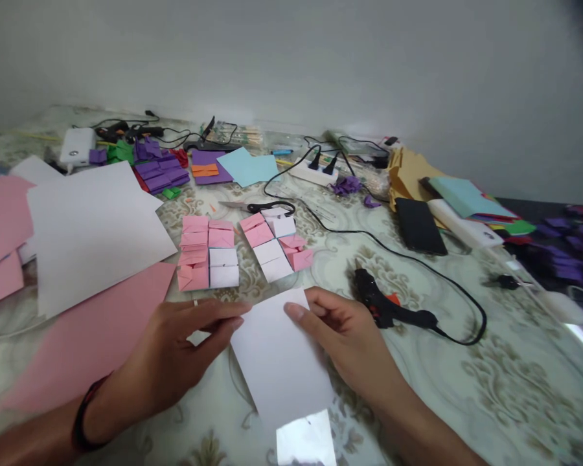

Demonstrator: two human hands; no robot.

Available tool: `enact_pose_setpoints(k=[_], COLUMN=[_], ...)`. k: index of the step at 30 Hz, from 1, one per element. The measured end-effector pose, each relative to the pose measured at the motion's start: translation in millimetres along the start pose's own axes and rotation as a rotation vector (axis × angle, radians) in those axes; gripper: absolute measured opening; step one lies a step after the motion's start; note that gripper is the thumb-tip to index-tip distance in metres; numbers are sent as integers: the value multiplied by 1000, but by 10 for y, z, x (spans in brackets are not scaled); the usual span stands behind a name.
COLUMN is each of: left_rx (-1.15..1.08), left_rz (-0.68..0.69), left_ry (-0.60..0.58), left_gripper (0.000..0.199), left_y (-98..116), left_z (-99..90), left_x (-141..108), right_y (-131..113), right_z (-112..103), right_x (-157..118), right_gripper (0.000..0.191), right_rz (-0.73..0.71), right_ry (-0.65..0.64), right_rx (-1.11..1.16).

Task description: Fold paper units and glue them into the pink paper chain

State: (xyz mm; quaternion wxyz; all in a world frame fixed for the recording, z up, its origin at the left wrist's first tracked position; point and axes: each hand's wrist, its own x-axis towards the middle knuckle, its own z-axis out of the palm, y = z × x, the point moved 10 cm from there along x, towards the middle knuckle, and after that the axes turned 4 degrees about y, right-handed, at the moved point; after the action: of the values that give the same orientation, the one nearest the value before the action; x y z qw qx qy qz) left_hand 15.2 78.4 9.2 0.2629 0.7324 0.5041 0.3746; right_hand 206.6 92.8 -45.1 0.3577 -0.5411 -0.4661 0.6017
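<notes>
A white rectangular sheet of paper (282, 362) is held between both hands above the patterned tablecloth. My left hand (179, 343) pinches its upper left corner between thumb and fingers. At the upper right edge, my right hand (342, 330) grips the sheet, thumb on top and fingers behind. Beyond the hands lie two squares of folded paper pieces, one mostly pink (194, 249) with white at a corner, the other pink and white (273, 252). Below the sheet, a bright white patch (306, 440) shows at the bottom edge.
A black glue gun (388, 304) with its cord lies to the right, near a black phone (419, 226). Scissors (267, 207) rest behind the squares. Large white (97, 226) and pink sheets (97, 336) cover the left. A power strip (315, 171) stands farther back.
</notes>
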Motion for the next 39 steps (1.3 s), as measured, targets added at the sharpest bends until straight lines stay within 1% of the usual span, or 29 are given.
enact_pose_setpoints(k=[7, 9, 13, 17, 21, 25, 27, 30, 34, 39], left_rx=[1, -14, -43, -50, -58, -68, -61, -34, -10, -54], left_rz=[7, -9, -82, -130, -145, -120, -127, -152, -179, -271], left_ry=[-7, -16, -53, -63, -78, -92, -94, -78, -37, -93], left_gripper=[19, 19, 19, 19, 19, 19, 20, 20, 20, 20], left_y=[4, -12, -89, -137, -140, -111, -123, -158, -182, -259], left_z=[-10, -1, 41, 56, 66, 85, 89, 67, 12, 86], left_x=[5, 9, 15, 20, 22, 27, 31, 46, 79, 90], right_y=[-65, -70, -75, -102, -104, -135, -137, -85, -4, 75], right_z=[-41, -48, -75, -65, -60, -90, -92, -56, -18, -50], right_x=[3, 8, 17, 25, 28, 17, 20, 45, 78, 100], right_gripper=[51, 50, 47, 48, 44, 40, 39, 39, 43, 44], right_rz=[-22, -23, -25, -49, -77, -144, -154, -109, -48, -9], right_ry=[35, 40, 72, 70, 45, 55, 54, 15, -26, -14], right_rx=[-59, -53, -44, -76, -118, -154, -157, -156, -158, -142])
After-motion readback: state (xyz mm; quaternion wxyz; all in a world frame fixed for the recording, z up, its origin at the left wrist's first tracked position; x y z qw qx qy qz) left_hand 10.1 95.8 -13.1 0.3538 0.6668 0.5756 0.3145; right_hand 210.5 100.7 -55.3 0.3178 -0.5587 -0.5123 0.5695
